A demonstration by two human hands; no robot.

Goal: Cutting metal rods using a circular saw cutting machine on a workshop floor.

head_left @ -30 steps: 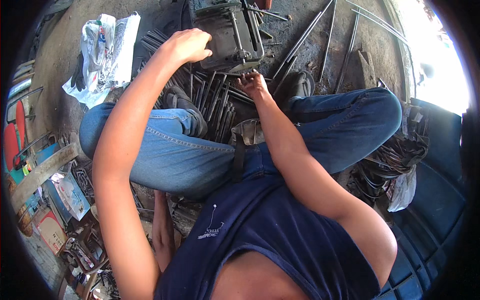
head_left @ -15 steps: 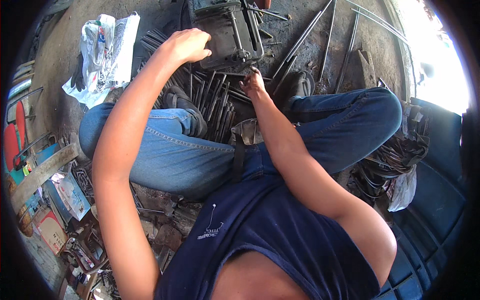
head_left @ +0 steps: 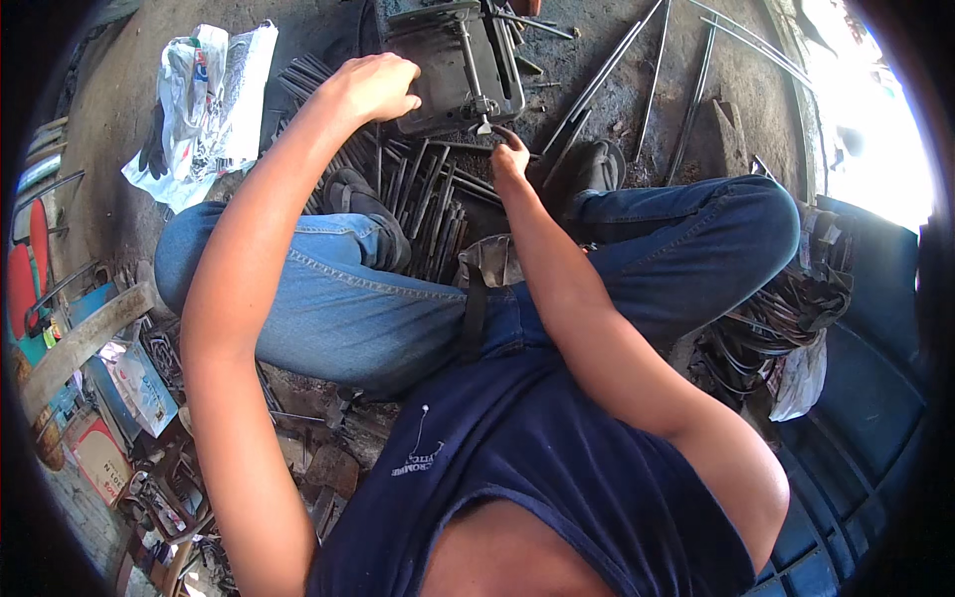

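Nearest: navy shirt [head_left: 567, 448], then jeans [head_left: 368, 308] with legs spread on the floor [head_left: 308, 30]. Another forearm, visible a second ago beside the left arm, is now out of view, leaving scrap metal showing there. Between the left shoe [head_left: 366, 214] and right shoe [head_left: 601, 167], a pile of short dark rods [head_left: 428, 214] lies on the floor, untouched.

Main change: right hand [head_left: 509, 161]. A second ago its fingers spread under the near edge of the metal machine [head_left: 433, 75]; now they curl in just beside its near right corner. A small flat end piece [head_left: 484, 127] now shows clearly below the threaded bar [head_left: 466, 60], just left of those fingers. Can't tell if they grip anything. Meaning: work centres on that near end, right hand doing the moving.

Left hand [head_left: 374, 90] is unchanged, at the machine's left edge, thumb and fingers bent; contact looks likely, grip can't be told. Hands are apart, machine between them, sitting toward the floor's far edge.

Farther: white plastic bags [head_left: 214, 114] toward the floor's left edge, long metal bars [head_left: 605, 75] toward its far right corner.
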